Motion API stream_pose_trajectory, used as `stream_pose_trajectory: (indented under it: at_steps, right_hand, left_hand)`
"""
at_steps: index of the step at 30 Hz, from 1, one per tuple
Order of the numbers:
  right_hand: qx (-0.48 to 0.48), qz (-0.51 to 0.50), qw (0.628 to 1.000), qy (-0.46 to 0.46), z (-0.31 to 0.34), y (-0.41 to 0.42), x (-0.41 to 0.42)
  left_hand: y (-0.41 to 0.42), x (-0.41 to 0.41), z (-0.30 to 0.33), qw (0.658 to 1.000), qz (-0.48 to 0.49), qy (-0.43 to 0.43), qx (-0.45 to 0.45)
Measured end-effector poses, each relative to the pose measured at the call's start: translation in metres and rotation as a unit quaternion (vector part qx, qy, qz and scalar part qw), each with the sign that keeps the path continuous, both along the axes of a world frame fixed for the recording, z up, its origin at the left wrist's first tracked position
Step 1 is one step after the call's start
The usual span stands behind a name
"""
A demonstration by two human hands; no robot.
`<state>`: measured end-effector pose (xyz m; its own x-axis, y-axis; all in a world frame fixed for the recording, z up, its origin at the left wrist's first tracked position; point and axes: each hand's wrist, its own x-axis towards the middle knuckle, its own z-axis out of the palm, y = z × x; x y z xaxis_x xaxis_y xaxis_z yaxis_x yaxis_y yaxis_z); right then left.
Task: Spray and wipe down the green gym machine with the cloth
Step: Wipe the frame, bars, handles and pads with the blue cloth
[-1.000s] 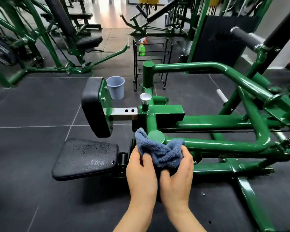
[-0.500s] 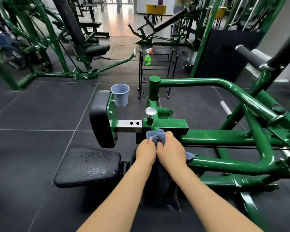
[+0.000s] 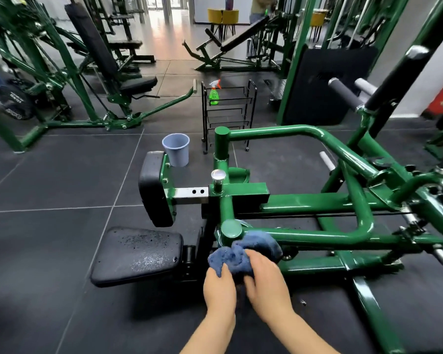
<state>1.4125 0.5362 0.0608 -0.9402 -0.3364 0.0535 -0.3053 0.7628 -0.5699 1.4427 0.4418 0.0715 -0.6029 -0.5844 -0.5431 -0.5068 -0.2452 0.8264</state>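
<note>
While both hands bunch it up, the blue cloth [image 3: 243, 252] sits pressed against the green gym machine [image 3: 315, 237], right under the round green end cap [image 3: 231, 229] where two tubes meet. It's a fuzzy terry kind of rag, crumpled into a lump, part of it draped onto the tube running off to the right. The left hand [image 3: 220, 290] pinches the near left edge of the wad with thumb and fingers curled in; the right hand [image 3: 265, 282] grips the right side from above, fingers wrapped over the fabric.

The frame paint is glossy dark green and catches the light along the tubes. Just left of the grip is the black seat pad [image 3: 136, 255], speckled with tiny droplets. Up and left of the hands stands the upright black pad [image 3: 155, 190] on its chrome slider. Straight beyond the cloth there's a chrome pull knob [image 3: 217, 175], and further off a grey bucket [image 3: 176, 152] on the floor. Well past that, a green spray bottle [image 3: 213, 93] stands on the top shelf of a black wire rack [image 3: 229, 116].
</note>
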Motion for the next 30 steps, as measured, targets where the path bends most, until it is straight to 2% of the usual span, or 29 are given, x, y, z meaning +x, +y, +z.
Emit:
stream_pose_trajectory:
  at_steps: [2, 5, 11, 15, 18, 21, 24, 26, 28, 30]
  right_hand:
    - [-0.078, -0.072, 0.989, -0.099, 0.003, 0.024, 0.016]
    - [-0.216, -0.159, 0.942, -0.200, 0.004, 0.058, 0.030]
    - [-0.256, -0.081, 0.932, -0.242, 0.032, 0.077, 0.041]
    - [-0.317, -0.070, 0.899, -0.294, 0.063, 0.078, 0.028]
    - [-0.325, -0.107, 0.910, -0.235, 0.093, 0.076, 0.005]
    - [-0.348, -0.153, 0.917, -0.117, 0.148, 0.074, -0.033]
    - [-0.450, -0.132, 0.882, -0.050, 0.217, 0.066, -0.065]
    - [-0.480, -0.126, 0.868, -0.014, 0.247, 0.060, -0.084]
    - [-0.458, -0.142, 0.878, 0.003, 0.249, 0.052, -0.100]
    - [-0.390, -0.173, 0.904, 0.007, 0.227, 0.043, -0.107]
  left_hand:
    - [0.010, 0.003, -0.001, 0.999, -0.008, -0.013, 0.035]
    - [0.024, -0.002, 0.010, 0.994, -0.012, -0.026, 0.106]
    - [0.045, -0.025, 0.027, 0.957, 0.027, 0.027, 0.289]
    - [0.031, -0.046, 0.027, 0.928, 0.012, 0.040, 0.371]
    - [0.021, -0.037, 0.074, 0.936, 0.008, 0.063, 0.345]
    - [0.016, -0.036, 0.076, 0.955, -0.043, 0.040, 0.291]
    - [0.019, -0.037, 0.073, 0.960, -0.063, 0.009, 0.272]
    - [0.025, -0.039, 0.071, 0.959, -0.083, -0.011, 0.270]
    - [0.028, -0.041, 0.071, 0.960, -0.102, -0.017, 0.260]
    - [0.026, -0.045, 0.070, 0.965, -0.114, -0.021, 0.234]
